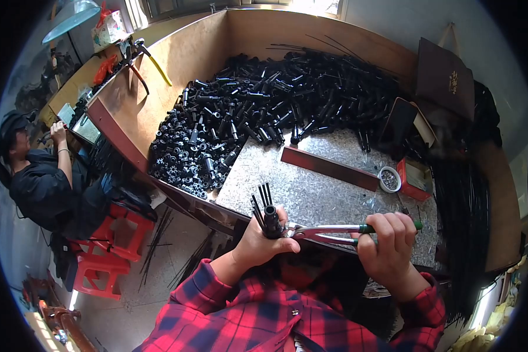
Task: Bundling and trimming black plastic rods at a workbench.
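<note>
Head view — left hand (263, 239) gripped black ribbed tube (271, 220); right hand (388, 242) clenched green-handled pliers (334, 231) — jaws met tube above desk (311, 193).

The left hand (261, 240) hides the black part's (271, 220) base and the pliers' (328, 233) tips

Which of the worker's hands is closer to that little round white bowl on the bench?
Right. The right hand, gripping the green-handled pliers, sits just below the small white bowl. The left hand, holding a black tube part, is farther off to the bowl's lower left.
</note>
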`<control>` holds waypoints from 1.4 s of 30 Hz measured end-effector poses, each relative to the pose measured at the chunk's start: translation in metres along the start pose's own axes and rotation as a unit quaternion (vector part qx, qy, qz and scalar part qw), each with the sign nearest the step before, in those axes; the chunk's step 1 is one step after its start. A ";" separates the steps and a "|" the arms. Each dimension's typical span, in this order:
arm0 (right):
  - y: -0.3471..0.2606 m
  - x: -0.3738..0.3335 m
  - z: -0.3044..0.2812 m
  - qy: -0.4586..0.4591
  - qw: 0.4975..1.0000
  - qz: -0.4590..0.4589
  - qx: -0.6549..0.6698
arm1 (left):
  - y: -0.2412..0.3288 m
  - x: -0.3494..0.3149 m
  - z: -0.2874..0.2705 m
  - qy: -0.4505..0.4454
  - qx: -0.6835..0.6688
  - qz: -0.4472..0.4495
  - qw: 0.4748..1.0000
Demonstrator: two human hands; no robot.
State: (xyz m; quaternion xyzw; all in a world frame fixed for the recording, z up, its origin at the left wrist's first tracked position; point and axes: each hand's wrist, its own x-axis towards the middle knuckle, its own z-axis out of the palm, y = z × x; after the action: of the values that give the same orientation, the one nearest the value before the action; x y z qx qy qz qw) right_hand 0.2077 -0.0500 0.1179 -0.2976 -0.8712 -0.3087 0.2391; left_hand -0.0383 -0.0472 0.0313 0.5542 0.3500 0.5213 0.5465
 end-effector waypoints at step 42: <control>-0.001 -0.041 -0.005 -0.475 0.233 0.380 0.759 | 0.016 0.014 -0.012 -0.223 -0.015 -0.004 0.975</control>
State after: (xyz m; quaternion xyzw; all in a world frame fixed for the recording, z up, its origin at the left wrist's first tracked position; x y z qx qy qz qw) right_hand 0.2375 -0.0690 0.0966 -0.3657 -0.4376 0.8213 -0.0149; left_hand -0.0499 -0.0337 0.0481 0.6467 0.2136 0.3879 0.6211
